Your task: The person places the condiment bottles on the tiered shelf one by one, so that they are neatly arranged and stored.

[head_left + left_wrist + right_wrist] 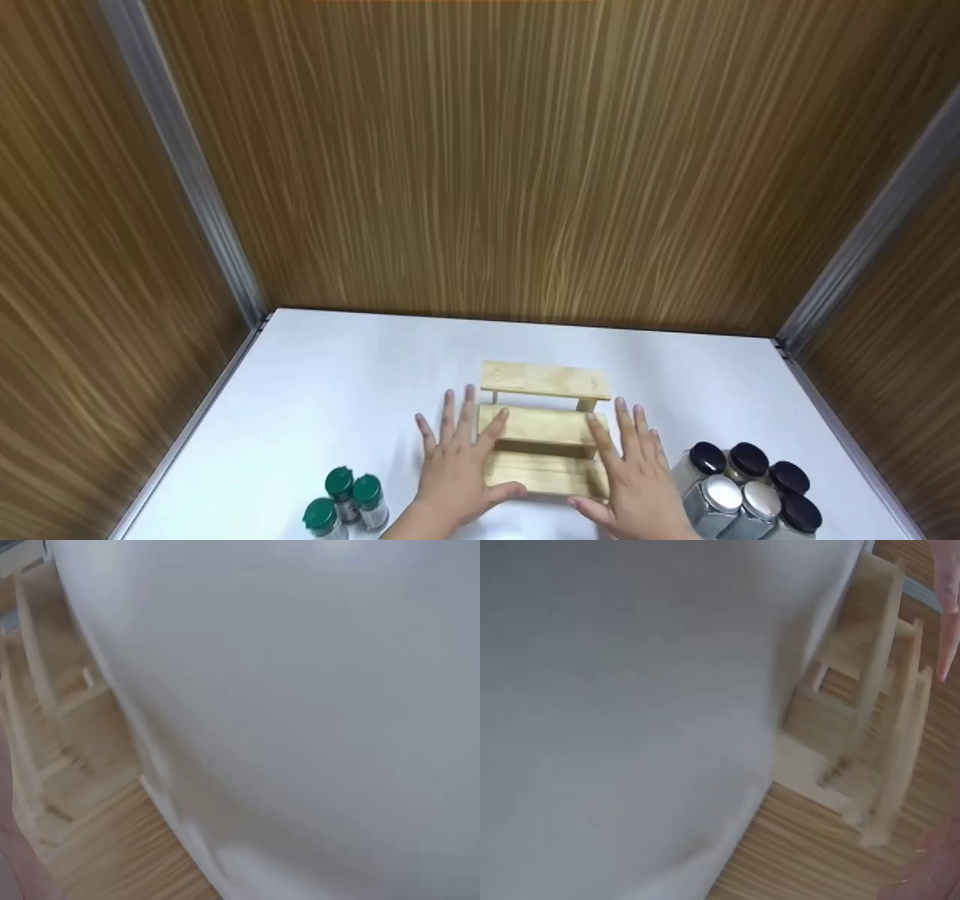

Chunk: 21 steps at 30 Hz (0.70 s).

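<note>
- The wooden rack (pixel 545 435) sits near the front edge of the tabletop (pixel 337 382), about in the middle.
- The left hand (pixel 457 469) is on the rack's left end. Its fingers are straight and spread, and the thumb rests on the front low step.
- The right hand (pixel 634 480) is on the rack's right end. Its fingers are straight too, with the thumb low at the front corner.
- Both hands are flat and relaxed. They touch the rack but do not curl round it.
- To move it well, I think both hands should push evenly, so the rack stays straight and flat.
- Green jars (pixel 345 502) stand by the front left corner, and dark and silver jars (pixel 746 487) by the front right, so keep the rack between them.
</note>
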### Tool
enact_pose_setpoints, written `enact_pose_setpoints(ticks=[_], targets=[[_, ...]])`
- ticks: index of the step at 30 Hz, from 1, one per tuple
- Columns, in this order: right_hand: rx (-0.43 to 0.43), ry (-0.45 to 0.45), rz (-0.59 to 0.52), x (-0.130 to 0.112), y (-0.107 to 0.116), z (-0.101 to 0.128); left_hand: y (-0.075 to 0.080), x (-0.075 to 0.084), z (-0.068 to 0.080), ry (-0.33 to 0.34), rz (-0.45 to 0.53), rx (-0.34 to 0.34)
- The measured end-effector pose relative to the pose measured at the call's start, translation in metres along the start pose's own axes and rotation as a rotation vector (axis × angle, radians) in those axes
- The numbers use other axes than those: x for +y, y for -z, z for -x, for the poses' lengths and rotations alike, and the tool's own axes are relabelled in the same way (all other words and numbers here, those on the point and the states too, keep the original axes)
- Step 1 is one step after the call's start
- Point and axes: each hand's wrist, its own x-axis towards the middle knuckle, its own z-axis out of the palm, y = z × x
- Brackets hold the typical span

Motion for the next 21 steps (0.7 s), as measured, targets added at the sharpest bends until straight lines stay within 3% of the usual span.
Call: enact_pose_setpoints(ticks=[3, 6, 9, 11, 14, 18, 21], targets=[[0.064, -0.027, -0.040, 0.004, 0.014, -0.001, 0.007, -0.001, 0.003, 0.040, 0.149, 0.035], [0.155, -0.080, -0.081, 0.015, 0.031, 0.001, 0.010, 0.000, 0.005, 0.043, 0.367, 0.073], [0.229, -0.148, -0.139, 0.029, 0.046, 0.007, 0.008, 0.001, 0.008, 0.076, 0.599, 0.066], [0.273, -0.196, -0.158, 0.038, 0.052, 0.013, 0.004, 0.001, 0.012, 0.137, 0.726, 0.049], [0.318, -0.264, -0.196, 0.050, 0.058, 0.024, -0.003, 0.000, 0.018, 0.252, 0.851, 0.038], [0.351, -0.357, -0.208, 0.065, 0.061, 0.040, -0.011, -0.004, 0.025, 0.379, 0.941, 0.039], [0.334, -0.490, -0.204, 0.074, 0.070, 0.053, -0.015, -0.005, 0.025, 0.445, 0.998, -0.002]])
